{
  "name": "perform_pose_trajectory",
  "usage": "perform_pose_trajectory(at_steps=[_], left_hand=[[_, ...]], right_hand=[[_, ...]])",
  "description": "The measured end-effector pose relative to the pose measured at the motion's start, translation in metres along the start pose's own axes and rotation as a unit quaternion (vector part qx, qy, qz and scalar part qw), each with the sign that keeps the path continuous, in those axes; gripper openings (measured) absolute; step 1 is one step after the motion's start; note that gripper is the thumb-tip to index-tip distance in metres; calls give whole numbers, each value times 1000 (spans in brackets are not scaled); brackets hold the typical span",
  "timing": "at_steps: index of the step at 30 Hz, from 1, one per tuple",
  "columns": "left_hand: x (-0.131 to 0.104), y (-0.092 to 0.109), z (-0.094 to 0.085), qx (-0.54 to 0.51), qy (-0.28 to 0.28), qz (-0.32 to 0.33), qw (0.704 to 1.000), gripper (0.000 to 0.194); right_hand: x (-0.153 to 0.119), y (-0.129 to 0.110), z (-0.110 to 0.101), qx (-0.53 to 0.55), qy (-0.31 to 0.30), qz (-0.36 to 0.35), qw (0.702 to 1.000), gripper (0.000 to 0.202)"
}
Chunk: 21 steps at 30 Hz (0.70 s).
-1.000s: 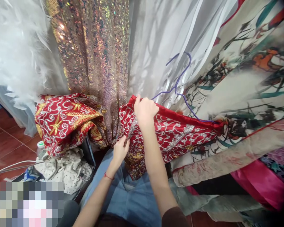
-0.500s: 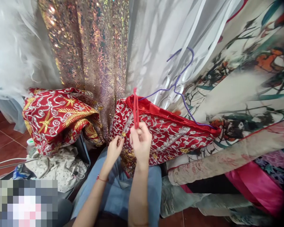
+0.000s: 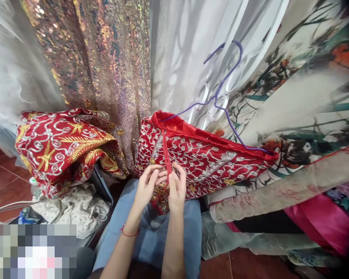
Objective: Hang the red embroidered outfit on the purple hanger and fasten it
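A red garment (image 3: 203, 157) with silver and gold embroidery lies across my lap and leans on the clothes behind. Its upper edge is lined in plain red satin, and a purple hanger (image 3: 215, 97) sits inside it. From that edge a narrow red ribbon (image 3: 166, 153) comes down over the embroidery. My right hand (image 3: 177, 188) pinches the ribbon's lower end between thumb and fingers. Just left of it, my left hand (image 3: 147, 184) has its fingers curved and apart, with the tips close to the ribbon; whether they touch it I cannot tell.
Another red embroidered piece (image 3: 66, 147) is heaped at the left, above a white spotted cloth (image 3: 72, 213) and a cable (image 3: 11, 207). Behind hang a sequinned gown (image 3: 113, 58), white fabric (image 3: 177, 58) and a floral-print garment (image 3: 279, 116). Pink satin (image 3: 322, 224) drapes at the right.
My right hand has lowered the ribbon, which stood up above the garment's edge and now runs down its front. My left hand has moved right towards it, fingers spreading from a pinch.
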<state>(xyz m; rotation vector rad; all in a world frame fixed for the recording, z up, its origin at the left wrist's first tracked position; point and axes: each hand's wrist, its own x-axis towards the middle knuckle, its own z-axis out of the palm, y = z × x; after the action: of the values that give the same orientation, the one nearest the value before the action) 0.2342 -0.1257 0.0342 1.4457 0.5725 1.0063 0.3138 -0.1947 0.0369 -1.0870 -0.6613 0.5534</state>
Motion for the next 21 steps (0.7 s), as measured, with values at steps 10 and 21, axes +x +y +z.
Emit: perform_pose_trajectory(at_steps=[10, 21], left_hand=[[17, 5, 4, -3, -1, 14, 1000, 28], [14, 17, -8, -16, -6, 15, 1000, 23]], right_hand=[[2, 7, -4, 9, -12, 2, 1000, 23], [-1, 7, 9, -145, -29, -107, 983, 13]])
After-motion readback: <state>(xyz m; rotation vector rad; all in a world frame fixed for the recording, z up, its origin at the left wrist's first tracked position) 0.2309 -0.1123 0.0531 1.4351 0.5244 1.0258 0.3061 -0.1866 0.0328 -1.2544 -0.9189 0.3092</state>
